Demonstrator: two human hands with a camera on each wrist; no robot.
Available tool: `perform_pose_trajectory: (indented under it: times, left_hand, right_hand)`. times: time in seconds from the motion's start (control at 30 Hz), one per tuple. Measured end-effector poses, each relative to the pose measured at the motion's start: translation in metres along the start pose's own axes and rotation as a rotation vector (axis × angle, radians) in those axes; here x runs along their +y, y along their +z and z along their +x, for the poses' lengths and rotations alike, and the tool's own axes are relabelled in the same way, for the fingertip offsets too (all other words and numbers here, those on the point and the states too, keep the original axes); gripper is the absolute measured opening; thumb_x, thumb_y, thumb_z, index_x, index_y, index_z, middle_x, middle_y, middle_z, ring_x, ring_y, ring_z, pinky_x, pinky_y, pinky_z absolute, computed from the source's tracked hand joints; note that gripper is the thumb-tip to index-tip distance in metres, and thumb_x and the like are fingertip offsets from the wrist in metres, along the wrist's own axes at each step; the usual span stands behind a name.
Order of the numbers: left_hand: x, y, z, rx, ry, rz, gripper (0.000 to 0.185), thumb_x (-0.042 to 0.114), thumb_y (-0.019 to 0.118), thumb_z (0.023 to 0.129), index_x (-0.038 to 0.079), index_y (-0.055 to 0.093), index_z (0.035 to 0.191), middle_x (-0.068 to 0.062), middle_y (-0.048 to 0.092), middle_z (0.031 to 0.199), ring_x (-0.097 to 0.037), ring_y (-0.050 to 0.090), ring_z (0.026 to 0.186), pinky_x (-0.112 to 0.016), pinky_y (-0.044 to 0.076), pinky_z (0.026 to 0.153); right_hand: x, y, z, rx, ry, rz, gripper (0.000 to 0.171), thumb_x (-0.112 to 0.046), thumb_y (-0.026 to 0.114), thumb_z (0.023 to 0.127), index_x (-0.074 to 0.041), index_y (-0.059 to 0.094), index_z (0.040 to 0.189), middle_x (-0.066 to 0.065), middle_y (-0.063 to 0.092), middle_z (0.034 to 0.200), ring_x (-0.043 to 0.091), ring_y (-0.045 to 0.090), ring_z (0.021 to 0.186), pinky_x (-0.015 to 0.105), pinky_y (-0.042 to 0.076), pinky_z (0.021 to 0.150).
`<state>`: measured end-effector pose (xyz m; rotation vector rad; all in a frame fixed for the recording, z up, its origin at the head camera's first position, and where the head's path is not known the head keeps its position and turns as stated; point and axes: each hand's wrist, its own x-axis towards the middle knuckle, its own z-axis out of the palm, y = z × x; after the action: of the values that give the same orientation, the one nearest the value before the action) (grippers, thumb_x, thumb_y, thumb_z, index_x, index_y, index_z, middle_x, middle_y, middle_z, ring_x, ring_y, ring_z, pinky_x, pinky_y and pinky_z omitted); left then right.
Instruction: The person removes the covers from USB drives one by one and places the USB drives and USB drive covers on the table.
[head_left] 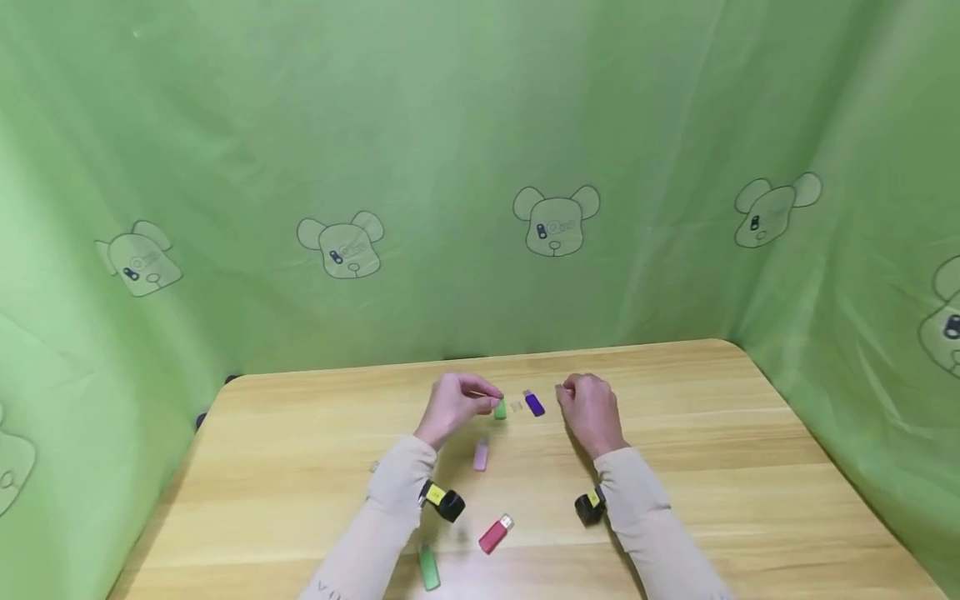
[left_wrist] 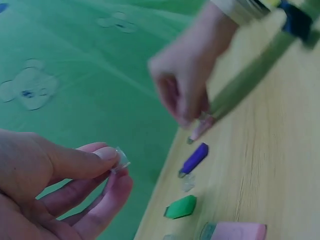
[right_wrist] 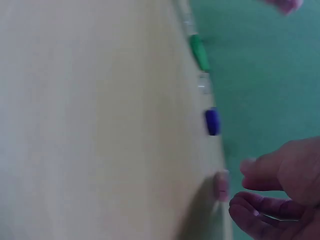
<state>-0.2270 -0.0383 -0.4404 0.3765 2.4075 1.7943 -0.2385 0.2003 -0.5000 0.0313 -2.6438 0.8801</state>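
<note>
My left hand [left_wrist: 116, 169] pinches a small clear cap [left_wrist: 121, 159] between thumb and fingers, held above the wooden table [head_left: 712, 433]. In the head view the left hand [head_left: 487, 395] hovers beside a green USB stick [head_left: 500, 408]. To the right lie a loose clear cap [head_left: 516, 406] and a purple stick [head_left: 534, 404]. My right hand [head_left: 567, 392] hangs with loosely curled fingers over a small pink stick [left_wrist: 200, 129], which lies on the table at the far edge. The pink stick [right_wrist: 221, 186] shows just beside the right hand [right_wrist: 246, 189]; contact is too blurred to tell.
More sticks lie nearer me: a pink one [head_left: 481, 455], a red one [head_left: 495, 533] and a green one [head_left: 428, 568]. Green cloth with bear prints [head_left: 555, 221] hangs close behind and on both sides. Black wrist cameras [head_left: 448, 502] sit on both sleeves.
</note>
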Motion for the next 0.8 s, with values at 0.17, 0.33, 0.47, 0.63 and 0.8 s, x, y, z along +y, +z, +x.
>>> perform_pose_trajectory:
  times: [0.17,0.33,0.47,0.63,0.8]
  left_hand:
    - [-0.002,0.028,0.03,-0.039,0.037,0.144,0.011,-0.006,0.079,0.084,0.002,0.079,0.092,-0.01,0.077,0.09,-0.021,0.072,0.078,-0.027,0.061,0.071]
    - [-0.001,0.055,0.052,-0.073,0.09,0.297,0.01,-0.007,0.08,0.083,0.001,0.079,0.088,-0.01,0.077,0.088,-0.016,0.072,0.075,-0.021,0.058,0.07]
    - [-0.002,0.074,0.066,-0.083,0.151,0.459,0.01,-0.006,0.081,0.082,0.003,0.08,0.084,-0.005,0.077,0.083,-0.011,0.07,0.073,-0.018,0.055,0.071]
    - [-0.008,0.091,0.078,-0.096,0.193,0.619,0.01,-0.002,0.082,0.082,0.007,0.08,0.081,0.001,0.075,0.077,-0.01,0.065,0.073,-0.018,0.054,0.073]
    - [-0.011,0.1,0.083,-0.113,0.198,0.682,0.01,0.002,0.087,0.08,0.009,0.079,0.078,0.002,0.074,0.076,-0.011,0.065,0.074,-0.022,0.056,0.076]
  right_hand:
    - [-0.004,-0.021,-0.009,0.098,0.02,0.078,0.015,0.002,0.068,0.092,0.008,0.073,0.105,0.025,0.072,0.097,0.035,0.071,0.084,0.046,0.062,0.074]
    - [-0.007,-0.04,-0.02,0.172,0.026,0.147,0.016,0.001,0.067,0.094,0.008,0.072,0.107,0.025,0.072,0.101,0.036,0.072,0.088,0.046,0.063,0.077]
    - [-0.006,-0.049,-0.027,0.196,0.057,0.184,0.015,0.001,0.067,0.094,0.008,0.072,0.107,0.024,0.072,0.103,0.035,0.073,0.09,0.042,0.063,0.077]
    - [-0.002,-0.056,-0.03,0.218,0.083,0.213,0.015,0.002,0.067,0.095,0.007,0.073,0.107,0.023,0.072,0.103,0.035,0.073,0.092,0.038,0.063,0.077]
    - [-0.002,-0.062,-0.032,0.237,0.087,0.24,0.014,0.003,0.068,0.094,0.007,0.073,0.106,0.023,0.072,0.101,0.035,0.073,0.092,0.036,0.063,0.076]
